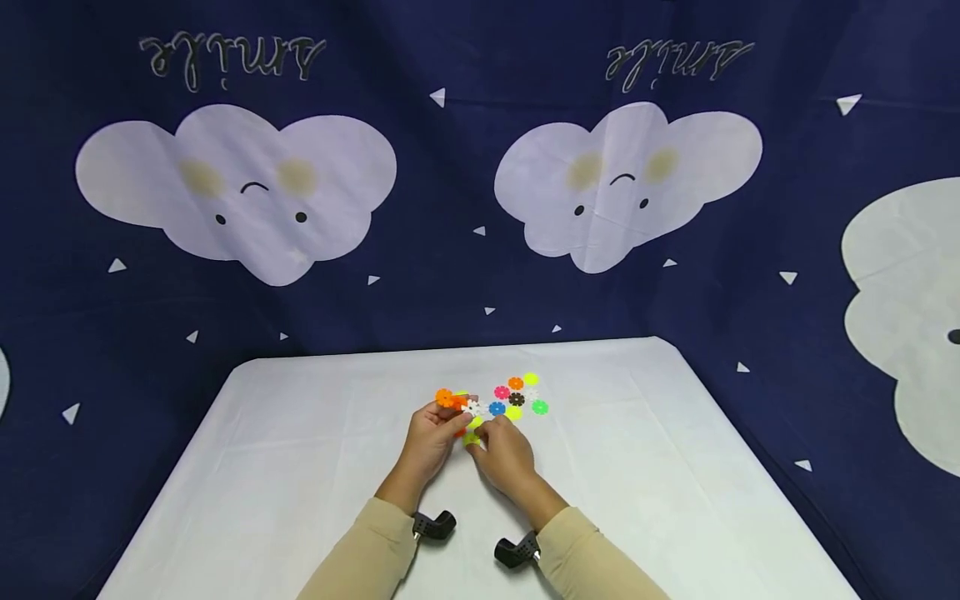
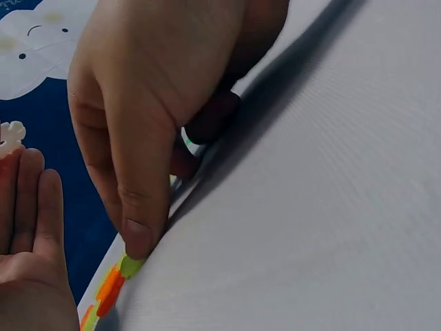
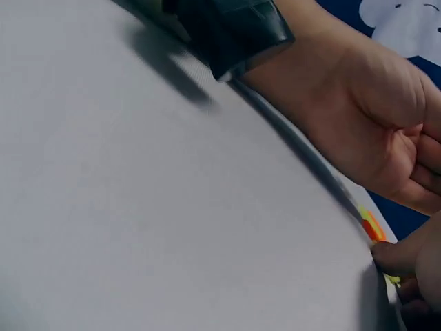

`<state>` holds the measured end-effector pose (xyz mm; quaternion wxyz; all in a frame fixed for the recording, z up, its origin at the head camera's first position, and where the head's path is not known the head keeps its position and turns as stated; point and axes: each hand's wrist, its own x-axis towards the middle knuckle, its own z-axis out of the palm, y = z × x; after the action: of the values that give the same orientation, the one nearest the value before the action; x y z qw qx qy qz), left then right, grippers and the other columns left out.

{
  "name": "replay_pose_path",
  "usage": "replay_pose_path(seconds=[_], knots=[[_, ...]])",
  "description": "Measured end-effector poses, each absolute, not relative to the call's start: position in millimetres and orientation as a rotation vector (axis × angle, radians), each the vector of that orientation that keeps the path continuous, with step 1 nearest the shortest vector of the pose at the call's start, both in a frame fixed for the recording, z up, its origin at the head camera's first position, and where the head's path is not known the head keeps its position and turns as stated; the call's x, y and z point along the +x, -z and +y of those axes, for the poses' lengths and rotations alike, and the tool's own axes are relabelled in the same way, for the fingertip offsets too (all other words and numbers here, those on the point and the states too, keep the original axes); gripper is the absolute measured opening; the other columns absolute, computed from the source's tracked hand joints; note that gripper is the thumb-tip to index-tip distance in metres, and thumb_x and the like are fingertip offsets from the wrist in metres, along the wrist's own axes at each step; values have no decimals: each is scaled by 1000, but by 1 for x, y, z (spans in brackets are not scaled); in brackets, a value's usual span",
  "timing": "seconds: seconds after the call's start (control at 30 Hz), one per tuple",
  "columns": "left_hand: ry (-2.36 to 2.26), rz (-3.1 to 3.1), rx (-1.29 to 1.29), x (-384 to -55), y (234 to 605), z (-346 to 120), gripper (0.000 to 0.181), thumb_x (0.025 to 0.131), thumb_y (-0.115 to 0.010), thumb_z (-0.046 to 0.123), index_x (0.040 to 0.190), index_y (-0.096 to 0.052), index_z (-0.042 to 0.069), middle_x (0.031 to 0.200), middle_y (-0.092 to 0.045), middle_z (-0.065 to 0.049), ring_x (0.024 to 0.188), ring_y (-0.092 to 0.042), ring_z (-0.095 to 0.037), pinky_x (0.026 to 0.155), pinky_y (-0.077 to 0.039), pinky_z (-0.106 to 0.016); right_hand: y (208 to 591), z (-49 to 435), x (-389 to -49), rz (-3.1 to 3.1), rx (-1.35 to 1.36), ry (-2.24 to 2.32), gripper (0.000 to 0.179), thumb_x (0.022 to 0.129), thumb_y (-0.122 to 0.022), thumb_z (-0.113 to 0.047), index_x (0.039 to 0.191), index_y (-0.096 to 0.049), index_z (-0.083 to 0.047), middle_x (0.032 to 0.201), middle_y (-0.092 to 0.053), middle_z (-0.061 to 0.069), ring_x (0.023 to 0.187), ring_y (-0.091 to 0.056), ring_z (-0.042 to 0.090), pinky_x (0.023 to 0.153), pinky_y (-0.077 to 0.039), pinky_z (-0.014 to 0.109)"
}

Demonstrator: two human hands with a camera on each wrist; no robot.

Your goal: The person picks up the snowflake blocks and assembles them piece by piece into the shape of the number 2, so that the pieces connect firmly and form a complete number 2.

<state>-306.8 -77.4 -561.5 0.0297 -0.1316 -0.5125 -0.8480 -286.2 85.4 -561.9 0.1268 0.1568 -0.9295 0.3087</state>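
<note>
Lower centre: left hand (image 1: 430, 437) pinches white disc (image 1: 472, 408) — raised, likely for clearance; right hand (image 1: 507, 454) pinches yellow disc (image 1: 471, 438).

Table (image 1: 285, 467): white, far corners rounded
Discs: table's far part
Far row: orange disc (image 1: 516, 383), yellow disc (image 1: 531, 379)
Middle row: pink disc (image 1: 502, 392), dark disc (image 1: 517, 400), white disc (image 1: 532, 395)
Near row, left to right: blue disc (image 1: 497, 408), second yellow disc (image 1: 513, 412), green disc (image 1: 540, 407)

The person wears long, plain beige sleeves, the left sleeve (image 1: 363, 554) and right sleeve (image 1: 596, 558) both creased, above a bare left hand (image 1: 430, 440) and right hand (image 1: 508, 457). Each cuff carries a black, blunt-ended device, the left unit (image 1: 437, 526) and right unit (image 1: 514, 552), beside a small silvery part.
</note>
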Motion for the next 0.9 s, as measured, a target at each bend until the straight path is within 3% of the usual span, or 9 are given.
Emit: replay_pose_path(seconds=[0.1, 0.27, 0.4, 0.57, 0.73, 0.9], knots=[[2610, -1589, -401, -307, 561, -77, 24, 94, -71, -14, 117, -64, -20, 122, -72, -23, 119, -67, -29, 98, -55, -32, 562, 86, -285, -2672, 480, -967, 20, 85, -90, -15, 97, -75, -10, 83, -55, -6, 73, -52, 10, 65, -48, 30], [2568, -1628, -332, -307, 560, -78, 14, 94, -74, -10, 108, -72, -11, 118, -74, -21, 113, -69, -25, 90, -58, -28, 563, 97, -284, -2497, 557, -1314, 17, 87, -87, -2, 94, -75, -10, 81, -69, -7, 73, -64, 8, 67, -57, 27], [2568, -1628, -357, -306, 560, -78, 18, 95, -74, -9, 112, -70, -11, 119, -73, -23, 110, -71, -24, 86, -60, -29, 560, 102, -282, -2276, 493, -1690, 9, 93, -80, 1, 101, -77, -2, 86, -74, 3, 76, -73, 24, 67, -62, 32], [2563, -1637, -375, -306, 560, -76, 21, 96, -72, -9, 116, -66, -14, 116, -74, -23, 104, -73, -23, 85, -60, -30, 557, 100, -279, -1984, 465, -2005, 14, 97, -72, 6, 111, -71, 8, 93, -75, 21, 75, -74, 45, 67, -64, 42], [2556, -1649, -381, -307, 561, -75, 23, 95, -72, -10, 117, -66, -14, 114, -74, -23, 103, -74, -23, 83, -60, -28, 557, 94, -275, -1816, 549, -2051, 17, 94, -71, 15, 111, -67, 16, 97, -71, 31, 75, -70, 54, 68, -63, 48], [2529, -1680, -402, -307, 560, -76, 26, 94, -73, -11, 116, -63, -20, 115, -73, -25, 107, -73, -24, 83, -60, -27, 559, 90, -275, -1754, 593, -1936, 21, 89, -72, 21, 110, -69, 15, 97, -68, 29, 76, -71, 52, 67, -63, 48]])
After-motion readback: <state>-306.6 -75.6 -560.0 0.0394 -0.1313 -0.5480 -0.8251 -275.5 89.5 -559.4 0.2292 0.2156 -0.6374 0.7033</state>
